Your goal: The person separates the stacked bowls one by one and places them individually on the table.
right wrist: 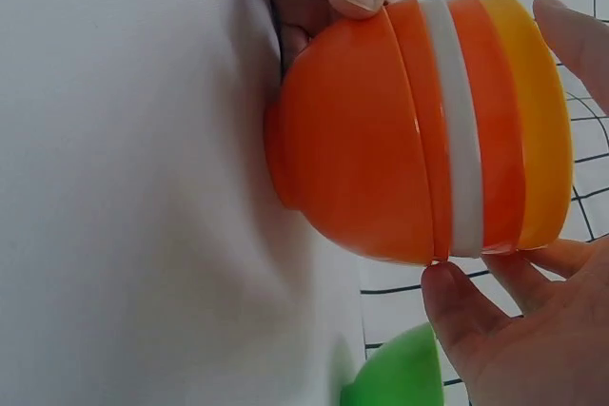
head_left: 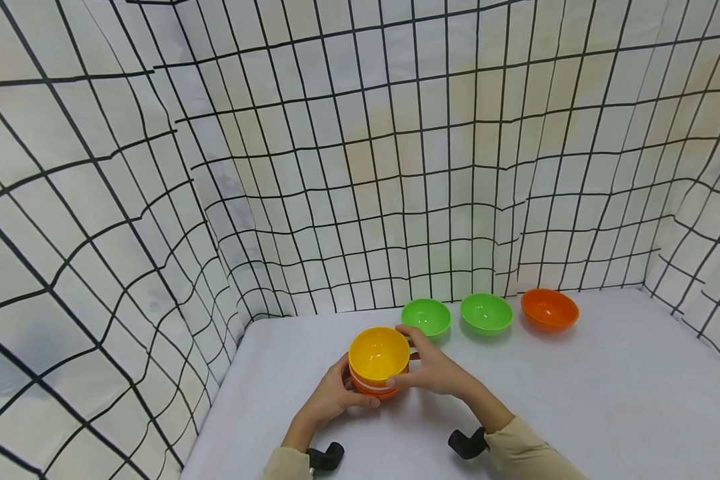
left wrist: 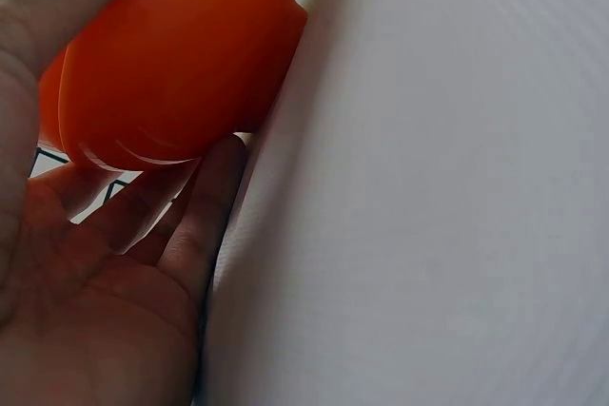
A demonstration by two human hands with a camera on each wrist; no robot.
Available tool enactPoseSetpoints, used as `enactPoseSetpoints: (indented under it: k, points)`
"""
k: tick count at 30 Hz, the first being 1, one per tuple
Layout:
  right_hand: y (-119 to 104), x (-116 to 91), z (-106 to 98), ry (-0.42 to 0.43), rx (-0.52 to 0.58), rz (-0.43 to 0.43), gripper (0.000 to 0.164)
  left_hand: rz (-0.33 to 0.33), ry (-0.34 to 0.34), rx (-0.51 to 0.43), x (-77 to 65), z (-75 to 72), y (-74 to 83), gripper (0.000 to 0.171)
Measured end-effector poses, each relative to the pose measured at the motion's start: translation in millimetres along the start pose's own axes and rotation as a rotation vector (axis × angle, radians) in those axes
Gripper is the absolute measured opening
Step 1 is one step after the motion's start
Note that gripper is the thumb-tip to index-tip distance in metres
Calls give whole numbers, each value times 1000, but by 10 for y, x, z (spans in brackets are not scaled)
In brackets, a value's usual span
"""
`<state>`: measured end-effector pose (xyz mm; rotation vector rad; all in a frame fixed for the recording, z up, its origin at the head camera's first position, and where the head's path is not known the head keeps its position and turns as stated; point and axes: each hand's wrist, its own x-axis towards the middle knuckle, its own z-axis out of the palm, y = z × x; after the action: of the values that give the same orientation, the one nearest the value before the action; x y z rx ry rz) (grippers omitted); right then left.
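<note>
One upright stack of round, plastic-looking orange, white and yellow bowls [head_left: 379, 363] sits on the white-covered bench [head_left: 600, 407]; fingers of the left hand [head_left: 331, 393] clamp its lower part, those of the right hand [head_left: 430, 368] its upper rims, seemingly for steadiness.

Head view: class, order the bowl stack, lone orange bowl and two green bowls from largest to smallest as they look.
1. Bowl stack
2. Lone orange bowl
3. Left green bowl and right green bowl: too alike to rank
</note>
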<state>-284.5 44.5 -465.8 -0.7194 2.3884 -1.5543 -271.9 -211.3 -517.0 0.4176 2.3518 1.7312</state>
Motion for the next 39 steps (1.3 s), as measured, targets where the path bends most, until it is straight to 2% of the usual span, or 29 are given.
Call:
enactPoseSetpoints:
  k: [13,23,39]
  points:
    - [23,72,114,29,21,31,112,-4,13,34,-5,9,-6,98]
    - [76,117,182,36,46,2,122,-2,4,34,-4,0,5,97]
    - [69,84,193,58,70,0,114,-5,7,52,-12,5,15,97]
